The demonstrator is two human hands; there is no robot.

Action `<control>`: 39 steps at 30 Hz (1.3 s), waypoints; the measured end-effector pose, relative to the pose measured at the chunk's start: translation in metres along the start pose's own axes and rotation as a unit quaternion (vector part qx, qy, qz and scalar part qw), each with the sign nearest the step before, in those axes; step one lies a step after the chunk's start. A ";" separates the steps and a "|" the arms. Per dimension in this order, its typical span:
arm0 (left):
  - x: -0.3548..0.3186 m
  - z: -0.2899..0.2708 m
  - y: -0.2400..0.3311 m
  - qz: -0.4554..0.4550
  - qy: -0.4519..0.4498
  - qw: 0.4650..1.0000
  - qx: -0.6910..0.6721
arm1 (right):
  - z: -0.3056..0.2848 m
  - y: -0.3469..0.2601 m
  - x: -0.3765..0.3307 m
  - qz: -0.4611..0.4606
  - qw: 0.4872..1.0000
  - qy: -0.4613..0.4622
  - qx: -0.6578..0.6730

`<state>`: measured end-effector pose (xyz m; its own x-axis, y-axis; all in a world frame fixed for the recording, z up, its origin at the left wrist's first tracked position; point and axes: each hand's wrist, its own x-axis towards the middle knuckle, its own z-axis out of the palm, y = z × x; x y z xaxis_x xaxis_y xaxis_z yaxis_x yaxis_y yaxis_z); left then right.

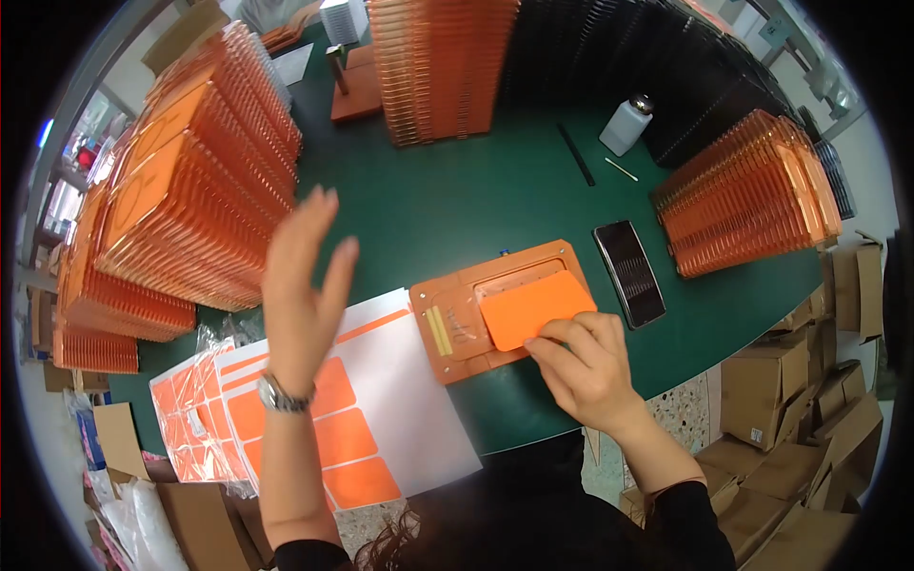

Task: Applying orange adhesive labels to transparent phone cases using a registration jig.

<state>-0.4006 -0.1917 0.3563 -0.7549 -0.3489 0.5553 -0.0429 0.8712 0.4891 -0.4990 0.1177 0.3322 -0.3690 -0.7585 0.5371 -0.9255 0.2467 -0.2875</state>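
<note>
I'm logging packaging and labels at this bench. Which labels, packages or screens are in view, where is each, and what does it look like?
Orange label: rounded rectangle on the orange jig, under the right hand.
Label sheets: white backing with orange rounded rectangles, below the raised left hand.
Phone: dark screen, right of the jig.
Cardboard boxes: brown, on the floor at right.
White bottle: far right of the table.
</note>
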 end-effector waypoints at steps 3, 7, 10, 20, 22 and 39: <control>0.095 0.014 -0.007 0.082 0.037 0.996 0.015 | 0.015 0.005 -0.001 0.019 1.000 -0.010 0.005; 0.193 0.010 -0.019 0.162 0.051 0.982 0.082 | 0.027 0.003 0.000 0.020 0.998 -0.018 0.051; 0.226 0.016 0.006 0.159 0.040 0.982 0.098 | 0.028 0.011 -0.004 0.044 0.996 -0.033 0.070; 0.250 0.029 0.017 0.033 -0.010 0.990 0.139 | 0.030 0.015 -0.005 0.065 0.992 -0.052 0.090; 0.262 0.027 0.002 0.115 0.030 0.981 0.153 | 0.031 0.013 -0.002 0.063 0.992 -0.054 0.097; 0.044 0.006 0.027 -0.033 -0.043 0.979 -0.196 | 0.008 0.076 0.002 0.180 0.970 0.124 0.109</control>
<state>-0.4386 -0.1811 0.3898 -0.8115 -0.3546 0.4644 0.1496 0.6422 0.7518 -0.5698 0.1302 0.3049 -0.6992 -0.4722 0.5367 -0.7026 0.3151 -0.6380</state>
